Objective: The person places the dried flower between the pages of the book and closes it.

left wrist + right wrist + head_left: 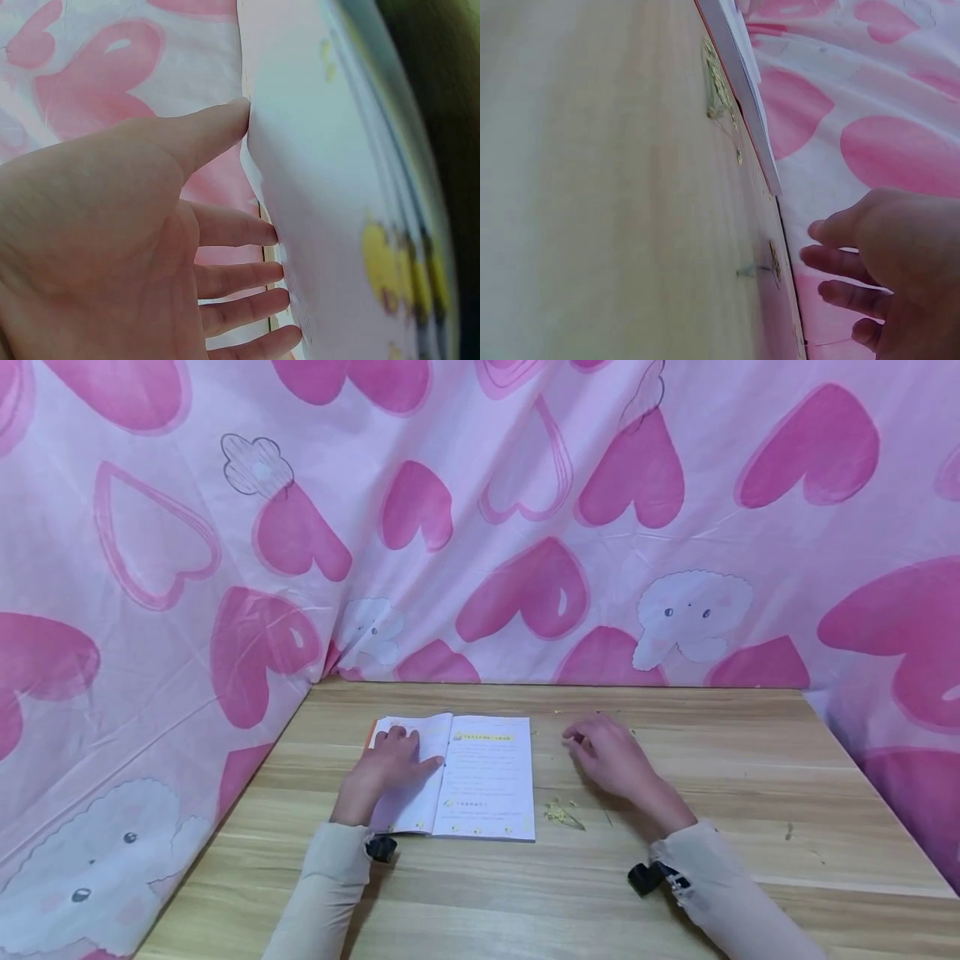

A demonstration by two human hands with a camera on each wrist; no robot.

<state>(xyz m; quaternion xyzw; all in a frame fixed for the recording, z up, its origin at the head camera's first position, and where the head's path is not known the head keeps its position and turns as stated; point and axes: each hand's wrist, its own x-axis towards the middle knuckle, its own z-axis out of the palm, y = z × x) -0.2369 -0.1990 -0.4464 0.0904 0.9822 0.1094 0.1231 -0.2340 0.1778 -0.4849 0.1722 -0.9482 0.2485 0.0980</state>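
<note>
Head view shows the book (483, 777) lying spread out at centre frame, the left hand (390, 762) resting on its left page with fingers apart. Right of it, the right hand (611, 756) hangs over the table (480, 893), fingers loosely bent, with nothing visible in them. Opening the book looks done; a yellow sprig cluster (561, 814) lies just beside its lower right edge, not on the visible pages, so dealing with that seems left, though whether anything lies between other pages is hidden. Left wrist view adds what the head view misses: the palm side, fingertips touching the page, and layered page edges at lower right. Right wrist view, in its lower middle, shows a small stemmed sprig (774, 262) near the fingers, hard to make out from above; only the head view shows both pages whole.
</note>
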